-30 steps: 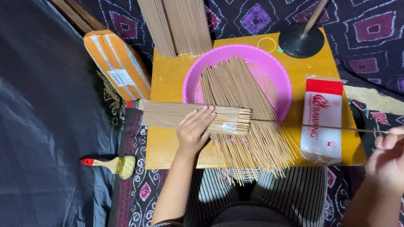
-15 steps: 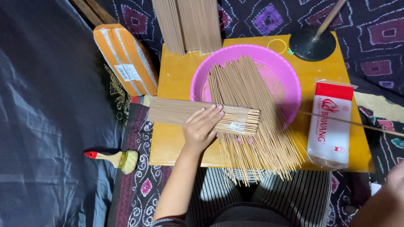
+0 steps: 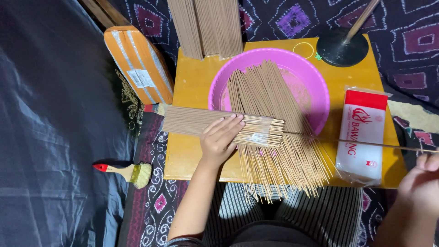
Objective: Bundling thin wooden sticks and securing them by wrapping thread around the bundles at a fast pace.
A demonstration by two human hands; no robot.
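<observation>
Change: your right hand (image 3: 423, 183), back at 4 o'clock, pinches one thin stick (image 3: 366, 143); half a second ago it was nearly out of view.
Left hand (image 3: 222, 139): fingers together, flat on the wrapped tan stick bundle (image 3: 201, 122).
Surface: yellow wooden table (image 3: 192, 82), pink plastic basin (image 3: 315, 91) at 12 o'clock.

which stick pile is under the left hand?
The flat bundle lying crosswise over the table edge, under the left hand; not the fanned pile across the pink basin.
</observation>
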